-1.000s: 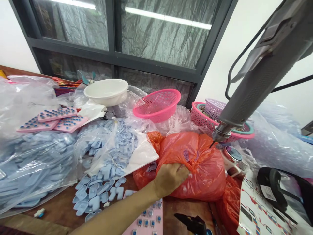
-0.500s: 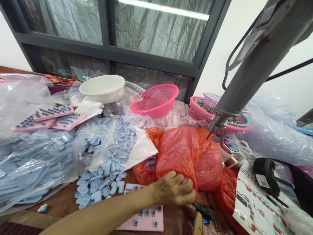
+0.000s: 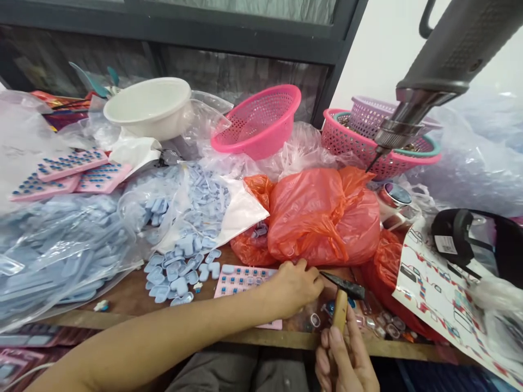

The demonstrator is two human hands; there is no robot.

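My left hand [image 3: 295, 286] rests on the table edge just in front of a red plastic bag [image 3: 327, 218], fingers curled, over a pink tray [image 3: 241, 277] of small blue-topped parts; whether it holds anything is hidden. My right hand [image 3: 347, 359], at the bottom edge, grips the wooden handle of a small hammer [image 3: 342, 296], whose dark head points left toward my left hand. Several small clear and coloured pieces [image 3: 379, 321] lie on the wood right of the hammer.
Loose pale-blue plastic parts [image 3: 180, 269] spill from clear bags [image 3: 61, 256] at left. A white bowl [image 3: 149, 109] and pink baskets [image 3: 261, 122] stand behind. A grey machine arm with a pointed tip [image 3: 392, 136] hangs at right. A printed sheet [image 3: 441, 294] and black device [image 3: 461, 239] lie right.
My left hand let go of the red bag and dropped to the table in front of it. My right hand with the hammer came into view; the view tilted down.
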